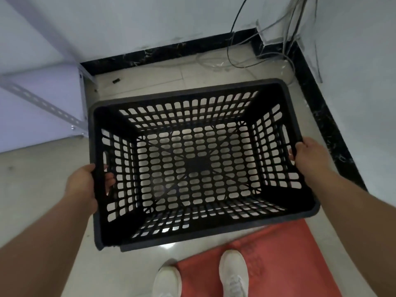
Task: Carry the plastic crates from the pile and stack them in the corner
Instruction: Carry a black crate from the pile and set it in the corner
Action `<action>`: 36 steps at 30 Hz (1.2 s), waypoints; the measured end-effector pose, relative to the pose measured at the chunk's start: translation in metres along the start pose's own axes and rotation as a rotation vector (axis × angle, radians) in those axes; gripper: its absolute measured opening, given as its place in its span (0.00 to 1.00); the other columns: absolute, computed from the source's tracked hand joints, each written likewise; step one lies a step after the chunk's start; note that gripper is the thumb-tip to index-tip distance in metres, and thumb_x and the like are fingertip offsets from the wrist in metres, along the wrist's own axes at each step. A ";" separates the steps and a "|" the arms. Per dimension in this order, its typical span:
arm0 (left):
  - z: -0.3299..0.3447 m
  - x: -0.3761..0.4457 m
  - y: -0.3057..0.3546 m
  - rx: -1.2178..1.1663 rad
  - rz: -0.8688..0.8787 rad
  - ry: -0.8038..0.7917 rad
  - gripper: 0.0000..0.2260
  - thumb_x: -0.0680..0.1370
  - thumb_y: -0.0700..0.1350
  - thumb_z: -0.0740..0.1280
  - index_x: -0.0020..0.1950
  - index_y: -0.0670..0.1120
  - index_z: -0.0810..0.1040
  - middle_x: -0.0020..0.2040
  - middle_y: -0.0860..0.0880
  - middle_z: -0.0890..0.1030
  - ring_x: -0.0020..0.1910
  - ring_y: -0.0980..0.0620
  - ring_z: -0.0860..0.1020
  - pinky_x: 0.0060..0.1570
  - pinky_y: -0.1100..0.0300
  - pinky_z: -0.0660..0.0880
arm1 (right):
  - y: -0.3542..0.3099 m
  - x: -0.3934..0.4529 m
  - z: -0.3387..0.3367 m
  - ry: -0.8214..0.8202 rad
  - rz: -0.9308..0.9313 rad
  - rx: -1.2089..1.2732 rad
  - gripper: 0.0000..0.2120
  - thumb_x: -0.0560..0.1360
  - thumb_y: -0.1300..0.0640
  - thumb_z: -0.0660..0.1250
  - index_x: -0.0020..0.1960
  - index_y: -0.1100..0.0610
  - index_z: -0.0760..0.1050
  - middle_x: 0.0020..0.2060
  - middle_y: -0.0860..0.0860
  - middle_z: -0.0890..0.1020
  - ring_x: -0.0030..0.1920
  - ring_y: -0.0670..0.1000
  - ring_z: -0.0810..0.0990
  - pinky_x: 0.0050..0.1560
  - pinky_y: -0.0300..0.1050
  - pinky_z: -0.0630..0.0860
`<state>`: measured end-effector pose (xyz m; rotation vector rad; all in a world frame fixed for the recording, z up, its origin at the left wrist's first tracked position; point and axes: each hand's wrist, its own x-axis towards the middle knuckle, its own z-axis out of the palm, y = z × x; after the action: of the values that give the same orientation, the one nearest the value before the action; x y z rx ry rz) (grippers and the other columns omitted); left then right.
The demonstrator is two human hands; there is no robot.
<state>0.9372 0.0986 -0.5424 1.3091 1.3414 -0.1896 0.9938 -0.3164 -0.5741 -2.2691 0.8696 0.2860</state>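
A black plastic crate [199, 166] with slotted walls and floor fills the centre of the frame, open side up, held over the pale tiled floor [42, 185]. The left hand [85, 185] is clamped on its left rim, fingers showing through the handle slot. The right hand [306, 155] is closed over the right rim. Through the slots the light floor shows. At the bottom of the frame lie a red mat [289, 260] and two white shoes [233, 275], one on the mat, one half off it. Black marble-look skirting [150, 56] runs along the white walls [150, 22], meeting in a corner at upper right, where loose cables [289, 46] trail down. A pale metal shelf frame [42, 103] stands at upper left.
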 end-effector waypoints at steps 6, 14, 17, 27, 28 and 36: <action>0.019 0.029 -0.002 0.032 -0.025 0.022 0.14 0.81 0.47 0.53 0.44 0.44 0.74 0.36 0.45 0.78 0.37 0.50 0.76 0.40 0.59 0.72 | -0.010 0.038 0.028 0.010 -0.056 -0.023 0.15 0.78 0.61 0.54 0.57 0.62 0.76 0.51 0.65 0.81 0.51 0.64 0.79 0.54 0.54 0.75; 0.024 0.036 -0.017 0.070 -0.039 0.034 0.13 0.81 0.46 0.52 0.44 0.45 0.73 0.39 0.45 0.77 0.37 0.51 0.76 0.39 0.60 0.70 | -0.017 0.048 0.034 0.058 -0.132 -0.073 0.16 0.80 0.60 0.52 0.60 0.61 0.75 0.50 0.63 0.80 0.51 0.63 0.78 0.53 0.52 0.72; 0.024 0.039 -0.011 0.111 -0.014 0.029 0.12 0.81 0.46 0.52 0.44 0.46 0.73 0.39 0.45 0.77 0.32 0.53 0.78 0.39 0.60 0.70 | -0.011 0.044 0.038 0.089 -0.133 -0.099 0.17 0.80 0.60 0.51 0.63 0.61 0.73 0.54 0.64 0.79 0.54 0.63 0.77 0.56 0.53 0.71; 0.026 0.042 -0.007 0.457 0.088 0.159 0.19 0.78 0.46 0.52 0.66 0.42 0.70 0.58 0.37 0.76 0.54 0.37 0.76 0.57 0.43 0.73 | -0.024 0.023 0.041 0.126 -0.117 -0.388 0.21 0.81 0.58 0.53 0.70 0.66 0.63 0.66 0.68 0.68 0.65 0.66 0.67 0.65 0.55 0.62; 0.028 0.038 -0.009 0.507 0.106 0.175 0.20 0.77 0.46 0.52 0.68 0.42 0.68 0.60 0.36 0.75 0.57 0.35 0.74 0.59 0.41 0.71 | -0.026 0.016 0.042 0.133 -0.159 -0.426 0.21 0.81 0.58 0.52 0.70 0.68 0.62 0.67 0.68 0.67 0.66 0.66 0.66 0.66 0.55 0.60; 0.019 -0.043 -0.016 0.446 0.158 0.097 0.19 0.77 0.48 0.57 0.67 0.46 0.69 0.64 0.40 0.75 0.61 0.38 0.74 0.63 0.44 0.69 | -0.059 -0.070 0.033 -0.070 -0.194 -0.326 0.21 0.81 0.54 0.53 0.69 0.64 0.66 0.66 0.63 0.69 0.65 0.62 0.69 0.64 0.55 0.66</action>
<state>0.9220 0.0551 -0.5243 1.8112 1.3138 -0.3331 0.9812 -0.2269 -0.5386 -2.6045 0.5937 0.4425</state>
